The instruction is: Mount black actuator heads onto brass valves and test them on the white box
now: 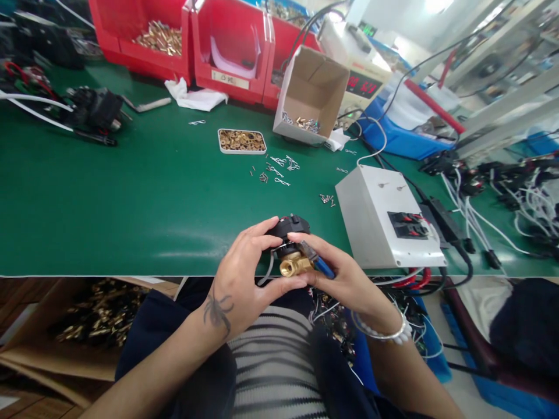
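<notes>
At the front edge of the green table, my left hand (244, 267) is wrapped round a valve assembly with a black top (292, 226) and a brass body (293, 266). Its thumb lies below the brass part and its fingers reach the black top. From the right, my right hand (338, 267) holds a small tool with a blue handle (323, 267), its metal end against the assembly between brass and black parts. A grey cable hangs at the left of the assembly.
On the green table (131, 203) are a tray of brass pieces (242, 141), loose clips (279, 171) and small screws (327, 199). A grey box (371, 215) stands right. Red bins (231, 52), a cardboard box (310, 96) and a power supply (358, 70) line the back.
</notes>
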The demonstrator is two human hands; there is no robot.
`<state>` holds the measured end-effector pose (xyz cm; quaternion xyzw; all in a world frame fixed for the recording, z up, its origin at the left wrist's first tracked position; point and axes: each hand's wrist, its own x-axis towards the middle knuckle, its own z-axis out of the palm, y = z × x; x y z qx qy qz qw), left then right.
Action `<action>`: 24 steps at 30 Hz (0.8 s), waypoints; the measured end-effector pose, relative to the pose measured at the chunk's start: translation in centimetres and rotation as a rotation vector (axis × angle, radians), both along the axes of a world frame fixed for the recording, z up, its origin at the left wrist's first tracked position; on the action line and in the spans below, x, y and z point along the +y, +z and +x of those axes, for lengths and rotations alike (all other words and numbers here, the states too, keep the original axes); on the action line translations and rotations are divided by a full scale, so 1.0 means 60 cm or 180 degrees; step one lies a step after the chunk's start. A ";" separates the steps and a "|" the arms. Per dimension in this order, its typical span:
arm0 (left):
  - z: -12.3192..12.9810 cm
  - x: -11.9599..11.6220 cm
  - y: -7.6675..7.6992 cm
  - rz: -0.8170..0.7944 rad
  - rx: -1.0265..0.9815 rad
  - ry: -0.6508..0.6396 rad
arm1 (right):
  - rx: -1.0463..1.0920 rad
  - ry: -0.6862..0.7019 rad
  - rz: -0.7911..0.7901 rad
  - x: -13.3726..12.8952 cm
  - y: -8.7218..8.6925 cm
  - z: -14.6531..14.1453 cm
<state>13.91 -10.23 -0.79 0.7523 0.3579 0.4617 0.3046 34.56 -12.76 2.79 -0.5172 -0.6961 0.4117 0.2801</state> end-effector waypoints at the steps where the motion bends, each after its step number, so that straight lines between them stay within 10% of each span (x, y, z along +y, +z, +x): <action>1: 0.000 0.000 -0.001 0.0063 -0.0002 0.0005 | 0.0003 0.0039 0.0034 0.001 0.000 0.002; 12: 0.008 -0.007 0.002 0.0251 0.0008 0.0156 | -0.0084 -0.0015 0.0034 -0.007 0.029 0.006; 19: 0.010 -0.010 0.001 0.0212 -0.0177 0.0203 | -0.0897 -0.1447 0.1224 -0.047 0.078 0.020; 24: 0.010 -0.009 0.002 0.0343 -0.0077 0.0178 | -0.2048 -0.0536 0.1252 -0.036 0.066 0.026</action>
